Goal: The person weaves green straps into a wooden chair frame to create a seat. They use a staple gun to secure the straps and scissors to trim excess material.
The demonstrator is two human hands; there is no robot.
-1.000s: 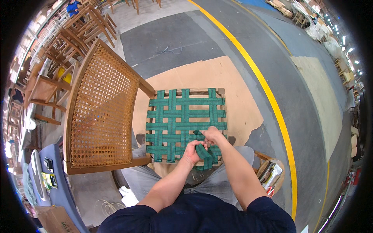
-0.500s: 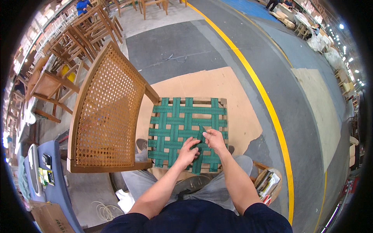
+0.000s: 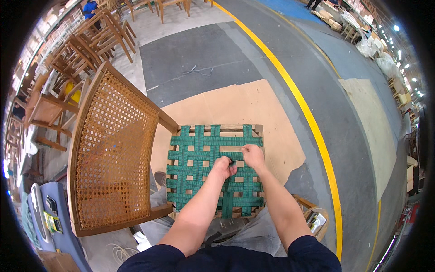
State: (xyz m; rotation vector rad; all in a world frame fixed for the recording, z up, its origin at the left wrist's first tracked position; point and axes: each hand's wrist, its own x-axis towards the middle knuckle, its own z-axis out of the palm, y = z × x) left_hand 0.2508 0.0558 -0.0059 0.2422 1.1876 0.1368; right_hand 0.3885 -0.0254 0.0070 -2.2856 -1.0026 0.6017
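A wooden chair frame with a woven cane back (image 3: 115,154) lies before me, its seat laced with crossing green webbing straps (image 3: 198,156). My left hand (image 3: 224,167) is closed around the loose upper part of a lengthwise strap, near the seat's middle; the strap's end is mostly hidden by the fingers. To its right, my right hand (image 3: 253,157) has its fingers curled and pinched at a crosswise strap. What lies between those fingertips is hard to see. Below my left hand, the lengthwise strap (image 3: 227,204) runs down to the near rail.
Brown cardboard (image 3: 217,104) lies under the chair. A stool (image 3: 319,222) with tools stands at my right, a blue padded surface (image 3: 68,226) at my left. Wooden chair frames (image 3: 90,41) are stacked at far left, near a person in blue (image 3: 90,10). A yellow line (image 3: 290,79) crosses the floor.
The strap end that stood up from the weave no longer shows above it. My hands have moved apart slightly, the right one up and rightward. The chair sits lower in view.
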